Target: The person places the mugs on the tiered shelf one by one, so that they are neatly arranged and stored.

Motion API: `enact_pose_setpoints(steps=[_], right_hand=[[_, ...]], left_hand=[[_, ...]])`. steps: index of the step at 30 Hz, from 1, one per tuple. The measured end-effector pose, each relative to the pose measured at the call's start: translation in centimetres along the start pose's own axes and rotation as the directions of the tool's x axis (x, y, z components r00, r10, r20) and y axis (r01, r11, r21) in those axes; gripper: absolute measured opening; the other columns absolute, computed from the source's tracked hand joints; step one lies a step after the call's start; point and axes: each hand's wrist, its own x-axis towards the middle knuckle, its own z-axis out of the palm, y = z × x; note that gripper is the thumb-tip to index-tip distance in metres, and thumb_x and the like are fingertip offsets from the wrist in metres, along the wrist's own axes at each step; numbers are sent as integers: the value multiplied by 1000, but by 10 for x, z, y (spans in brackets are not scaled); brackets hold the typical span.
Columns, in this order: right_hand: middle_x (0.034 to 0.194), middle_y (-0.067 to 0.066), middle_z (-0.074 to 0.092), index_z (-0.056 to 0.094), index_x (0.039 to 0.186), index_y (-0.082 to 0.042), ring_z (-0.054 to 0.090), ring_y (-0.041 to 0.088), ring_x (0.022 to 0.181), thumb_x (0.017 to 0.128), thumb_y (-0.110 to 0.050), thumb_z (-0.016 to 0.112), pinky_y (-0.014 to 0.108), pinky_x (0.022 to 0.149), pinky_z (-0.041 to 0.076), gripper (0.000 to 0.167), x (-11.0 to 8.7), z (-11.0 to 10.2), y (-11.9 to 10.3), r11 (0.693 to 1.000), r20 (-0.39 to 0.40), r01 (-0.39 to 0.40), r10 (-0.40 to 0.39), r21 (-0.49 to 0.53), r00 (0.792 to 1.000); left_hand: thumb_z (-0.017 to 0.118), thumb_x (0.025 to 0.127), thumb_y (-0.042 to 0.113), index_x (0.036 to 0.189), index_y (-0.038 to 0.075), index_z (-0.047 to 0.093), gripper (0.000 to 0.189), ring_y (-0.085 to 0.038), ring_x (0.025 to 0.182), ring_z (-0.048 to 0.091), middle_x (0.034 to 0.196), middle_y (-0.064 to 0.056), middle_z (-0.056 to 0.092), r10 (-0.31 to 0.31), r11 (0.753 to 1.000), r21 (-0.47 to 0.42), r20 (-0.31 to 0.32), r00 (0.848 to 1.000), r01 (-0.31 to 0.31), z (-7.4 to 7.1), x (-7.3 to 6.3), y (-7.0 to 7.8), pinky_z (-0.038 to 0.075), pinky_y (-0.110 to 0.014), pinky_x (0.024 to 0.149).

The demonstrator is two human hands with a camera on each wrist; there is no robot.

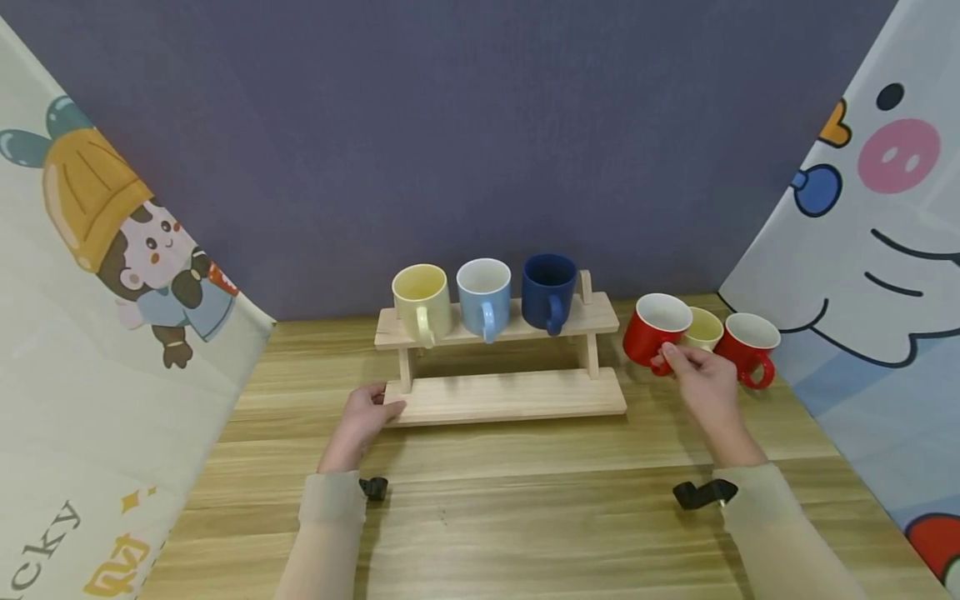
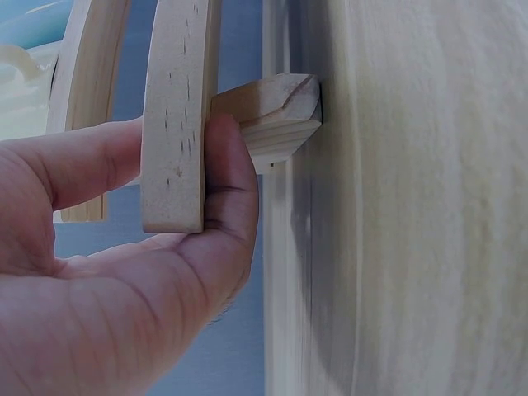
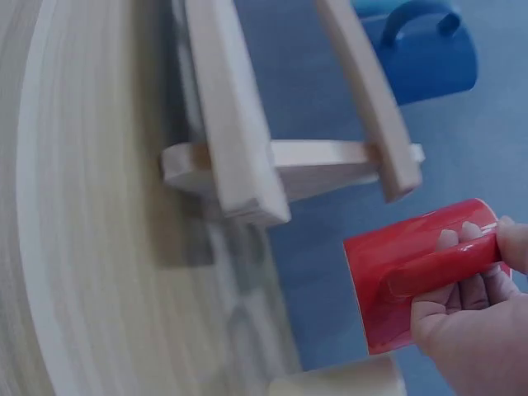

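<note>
A two-tier wooden rack (image 1: 504,397) stands against the back wall. My left hand (image 1: 362,419) grips the left end of its lower board, the thumb on one face and curled fingers on the other, as the left wrist view shows. With my right hand (image 1: 707,385) I hold a red mug (image 1: 642,335) by its handle (image 3: 441,268), just right of the rack. Along the upper board sit a yellow mug (image 1: 424,310), a light blue mug (image 1: 483,305) and a dark blue mug (image 1: 546,300), handles facing me. The lower board bears no mug.
Beside the held mug, a second yellow mug (image 1: 703,325) is partly hidden behind it and my hand. Another red mug (image 1: 744,348) stands at the far right, near the cartoon-printed side panel (image 1: 862,275). The wood-grain table (image 1: 525,517) spreads in front of the rack.
</note>
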Motion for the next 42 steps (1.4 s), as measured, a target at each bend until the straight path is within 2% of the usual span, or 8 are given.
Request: enact_pose_setpoints(steps=[4, 10, 16, 21, 27, 32, 38, 42], right_hand=[[87, -1, 75, 70, 113, 11, 64, 8, 88, 102, -32, 65, 16, 80, 52, 45, -9, -2, -10, 1000, -9, 18, -18, 9, 1000], [90, 3, 75, 70, 114, 11, 65, 11, 86, 101, -30, 67, 16, 78, 51, 43, -28, -1, -26, 998, 20, 33, -34, 55, 999], [89, 3, 75, 73, 108, 8, 66, 10, 86, 102, -29, 67, 16, 77, 51, 38, -52, 8, -42, 996, 9, 89, -89, 0, 996], [85, 4, 75, 73, 104, 11, 66, 10, 82, 100, -21, 69, 17, 75, 53, 32, -71, 23, -54, 993, -14, 97, -97, 60, 995], [83, 10, 74, 72, 100, 13, 66, 13, 76, 99, -12, 70, 20, 72, 54, 26, -91, 42, -65, 981, 14, 73, -77, 182, 997], [86, 14, 73, 73, 99, 11, 66, 15, 79, 99, -9, 70, 21, 73, 55, 21, -106, 58, -66, 976, 51, 81, -93, 204, 994], [84, 14, 73, 73, 93, 10, 66, 14, 78, 96, -4, 72, 22, 71, 55, 14, -121, 82, -65, 963, 70, 107, -128, 248, 989], [81, 15, 72, 72, 91, 11, 67, 13, 75, 94, 1, 72, 23, 70, 56, 11, -130, 104, -67, 941, 100, 100, -140, 324, 985]], left_hand=[[63, 99, -2, 144, -21, 35, 57, -26, 99, 56, 120, -26, 49, 0, 1000, -2, -4, 1000, -1, 0, 1, 0, 56, -30, 83], [63, 99, -1, 145, -22, 33, 59, -27, 101, 55, 122, -26, 48, 2, 1000, -3, 1, 1000, -2, -1, 1, -1, 56, -31, 84], [63, 99, -2, 143, -21, 38, 54, -25, 97, 56, 118, -25, 51, 6, 1000, -10, -8, 1000, -6, -1, 1, -1, 56, -29, 81], [63, 99, -2, 144, -21, 36, 56, -25, 98, 56, 119, -25, 49, 6, 1000, -12, -8, 1000, -6, -1, 1, -2, 56, -29, 81], [62, 99, -2, 144, -22, 35, 56, -26, 99, 55, 120, -26, 48, 7, 1000, -20, -3, 1000, -7, -1, 2, -3, 56, -30, 83], [63, 99, -1, 146, -21, 33, 59, -27, 102, 54, 123, -26, 46, 1, 1000, -13, -2, 1000, -1, -1, 3, -4, 56, -30, 83], [64, 99, 1, 149, -19, 29, 65, -33, 116, 48, 135, -29, 40, -10, 1000, -6, 6, 1000, 10, -1, 3, -3, 55, -30, 85], [65, 99, 2, 148, -19, 31, 63, -33, 113, 52, 131, -28, 44, -4, 1000, 7, 6, 1000, 4, 0, 3, -3, 55, -30, 83]])
